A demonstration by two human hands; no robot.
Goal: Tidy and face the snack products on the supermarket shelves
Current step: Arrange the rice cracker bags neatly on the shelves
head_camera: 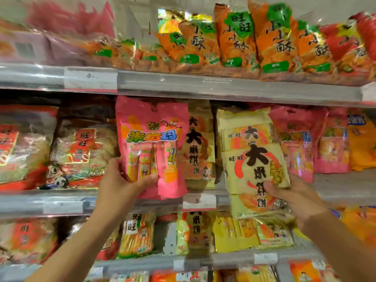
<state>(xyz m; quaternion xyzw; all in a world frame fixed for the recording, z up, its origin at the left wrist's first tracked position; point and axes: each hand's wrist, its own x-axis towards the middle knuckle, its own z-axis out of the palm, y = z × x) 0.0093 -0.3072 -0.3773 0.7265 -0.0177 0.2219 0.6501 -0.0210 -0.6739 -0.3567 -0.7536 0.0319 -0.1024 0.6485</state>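
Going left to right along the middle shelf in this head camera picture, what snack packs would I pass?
Red and clear cracker bags → pink pack held by the left hand → pale yellow pack held by the right hand → more pink packs → orange bag.

Bright, even store light falls from above. Glare flashes on the foil packs (240, 39) high above the hands and on the shelf rail (223, 86). Dark shadow sits under that rail. Only the pink bag (152, 143) in the left hand (120, 186) reads sharp; the edges smear and the rails bow.
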